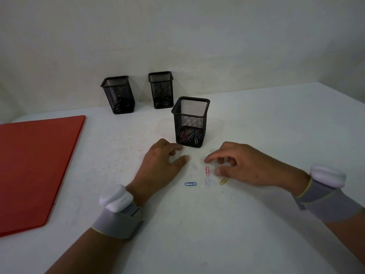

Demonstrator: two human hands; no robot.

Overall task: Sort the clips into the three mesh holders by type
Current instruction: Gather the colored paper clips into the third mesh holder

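Three black mesh holders stand on the white table. The nearest holder (191, 121) has many coloured paper clips on its bottom. The back left holder (118, 94) and the back middle holder (161, 89) each hold dark clips. Loose paper clips lie between my hands: a white one (194, 166), a red one (207, 171), a blue one (190, 184), a pale pair (209, 181) and a yellow one (223, 180). My left hand (162, 163) rests on the table just left of them, fingers loosely bent and holding nothing. My right hand (243, 165) hovers over the clips with its fingers spread.
A large red flat board (37, 163) covers the table's left side. A pale wall runs behind the holders. The table's right edge (335, 91) slants away at the far right. Both wrists wear grey bands with white devices.
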